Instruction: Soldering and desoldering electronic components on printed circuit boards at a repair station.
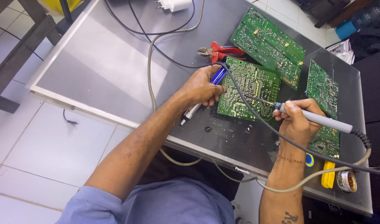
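Right hand (297,120): closed pen-style on grey soldering iron (318,120), tip touching circuit board (249,89).
Left hand (203,88): curled around blue desoldering pump (217,76), steadying board's left edge.
Board: green, solder side up, mid-counter (107,62); likely light, rigid, fragile; best gripped by edges.
Container: small round tin (347,181), contents unclear.
Nearby: red cutters (220,51), two further boards.

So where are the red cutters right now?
The red cutters lie at the top middle of the head view, just above the left hand, beside the upper green board.
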